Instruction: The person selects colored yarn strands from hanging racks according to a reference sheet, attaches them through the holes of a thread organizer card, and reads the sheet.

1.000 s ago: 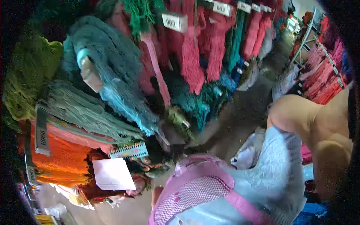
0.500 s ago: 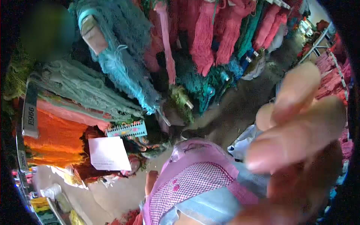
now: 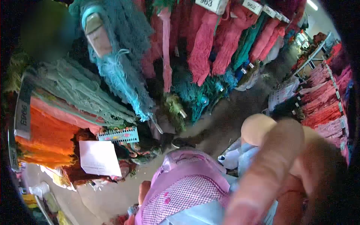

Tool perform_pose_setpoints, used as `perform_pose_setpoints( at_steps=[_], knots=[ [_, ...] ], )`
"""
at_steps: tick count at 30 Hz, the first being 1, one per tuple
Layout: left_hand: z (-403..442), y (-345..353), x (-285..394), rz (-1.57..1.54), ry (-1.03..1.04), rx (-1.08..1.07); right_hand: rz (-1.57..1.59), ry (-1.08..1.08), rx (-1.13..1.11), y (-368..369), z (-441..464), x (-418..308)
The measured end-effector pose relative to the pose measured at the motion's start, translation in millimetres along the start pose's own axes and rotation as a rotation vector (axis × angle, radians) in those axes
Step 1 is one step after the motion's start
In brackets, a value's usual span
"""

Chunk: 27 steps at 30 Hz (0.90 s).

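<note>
With right grip (image 3: 277, 161) blurred up front, left grip (image 3: 144, 192) beside pink apron (image 3: 176, 200), both impossible to tell as spread or pinching, could knock white paper (image 3: 99, 157) near orange yarn (image 3: 47, 127) by turning half-sighted.

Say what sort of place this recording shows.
Probably a yarn storeroom or textile workshop: pink skeins hang below numbered labels, and more reddish yarn hangs across the aisle.
</note>
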<state>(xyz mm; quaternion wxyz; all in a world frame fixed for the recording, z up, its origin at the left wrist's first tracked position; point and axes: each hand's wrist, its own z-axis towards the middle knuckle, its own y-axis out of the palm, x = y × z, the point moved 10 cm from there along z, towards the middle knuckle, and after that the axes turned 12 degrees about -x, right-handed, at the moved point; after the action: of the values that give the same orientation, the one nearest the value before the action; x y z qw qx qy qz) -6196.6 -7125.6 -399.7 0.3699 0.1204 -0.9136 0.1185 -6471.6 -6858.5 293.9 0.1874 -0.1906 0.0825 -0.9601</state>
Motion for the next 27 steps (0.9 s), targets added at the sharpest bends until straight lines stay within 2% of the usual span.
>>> perform_pose_setpoints(
  at_steps=[3, 5, 7, 9, 10, 11, 13, 14, 15, 16, 18, 19, 21, 22, 24, 25, 27],
  knots=[
    [-12, -4, -4, 0.024, -0.007, -0.004, -0.019, 0.089, 0.065, -4, -11, 11],
    [-21, 0, -6, 0.006, -0.033, -0.009, -0.033, 0.235, 0.121, -10, -35, 38],
    [-24, 3, -1, -0.001, -0.048, -0.010, -0.052, 0.494, 0.221, -19, -90, 76],
    [-22, 3, -3, -0.006, -0.063, -0.014, -0.056, 0.904, 0.344, -28, -194, 129],
    [-23, 3, -6, -0.008, -0.072, -0.014, 0.003, 1.065, 0.399, -31, -261, 152],
    [-25, 1, -7, -0.006, -0.082, -0.010, 0.016, 1.313, 0.480, -33, -337, 164],
    [-30, 0, -9, -0.004, -0.100, -0.003, -0.041, 1.644, 0.358, -41, -498, 170],
    [-31, 0, -7, -0.004, -0.107, 0.003, -0.017, 1.713, 0.226, -38, -565, 166],
    [-32, -2, -6, -0.006, -0.113, 0.012, 0.092, 1.812, 0.230, -40, -677, 164],
    [-33, -3, -5, -0.004, -0.120, 0.022, -0.181, 2.149, -0.044, -35, -707, 151],
    [-32, -3, -3, -0.001, -0.131, 0.036, 0.181, 2.361, 0.506, -20, -747, 137],
    [-31, -3, -2, 0.002, -0.137, 0.045, 0.190, 2.365, 0.513, -13, -755, 139],
    [-25, -2, 3, 0.015, -0.140, 0.055, 0.193, 2.146, 0.617, -9, -761, 158],
    [-20, 1, 8, 0.021, -0.141, 0.058, 0.096, 2.030, 0.606, -11, -801, 177],
    [-14, 6, 9, 0.030, -0.150, 0.065, 0.067, 2.119, 0.443, -2, -812, 199],
    [-13, 8, 9, 0.029, -0.158, 0.064, 0.102, 2.039, 0.577, 0, -801, 200],
    [-12, 12, 7, 0.032, -0.178, 0.063, -0.025, 1.948, 0.280, 0, -774, 212]
  ],
)
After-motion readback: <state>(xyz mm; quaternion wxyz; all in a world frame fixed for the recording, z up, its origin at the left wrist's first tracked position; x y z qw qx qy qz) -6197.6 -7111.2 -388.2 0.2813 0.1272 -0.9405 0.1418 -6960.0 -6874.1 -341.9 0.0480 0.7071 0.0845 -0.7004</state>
